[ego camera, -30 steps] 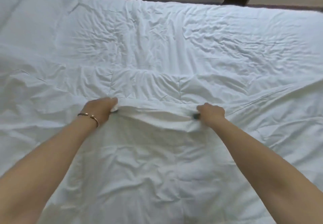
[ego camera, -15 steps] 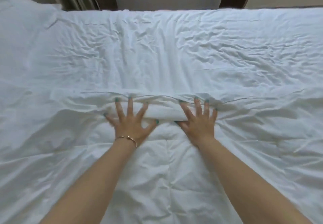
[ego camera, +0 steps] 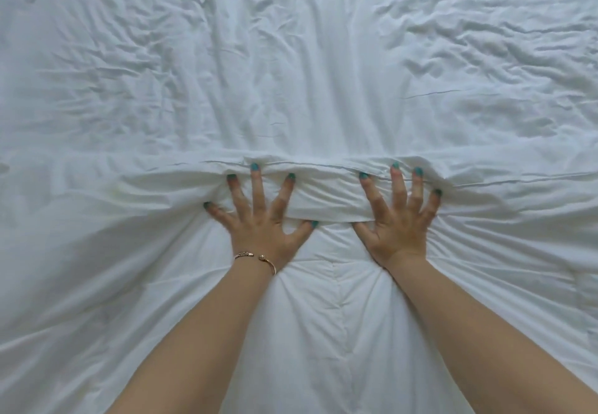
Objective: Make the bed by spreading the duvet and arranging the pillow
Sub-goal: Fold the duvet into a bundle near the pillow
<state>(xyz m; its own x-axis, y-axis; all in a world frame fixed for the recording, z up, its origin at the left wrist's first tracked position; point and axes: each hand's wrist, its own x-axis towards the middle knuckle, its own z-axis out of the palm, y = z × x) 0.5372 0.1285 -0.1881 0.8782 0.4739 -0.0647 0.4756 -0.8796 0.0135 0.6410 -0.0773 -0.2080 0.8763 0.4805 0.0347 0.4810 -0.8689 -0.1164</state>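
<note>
Left hand (ego camera: 262, 226), right hand (ego camera: 399, 222) flat | duvet (ego camera: 323, 316) | probably sheet (ego camera: 291, 57)

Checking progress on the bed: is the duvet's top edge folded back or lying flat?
Folded back: the duvet has a doubled band under both flat hands, left hand and right hand.

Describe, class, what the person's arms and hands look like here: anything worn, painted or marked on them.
Both forearms are bare, with no sleeves in view. The left hand has a thin gold-coloured open bangle at the wrist, with two small knobbed ends. The right hand wears nothing visible. The fingernails on both hands are painted teal.
</note>
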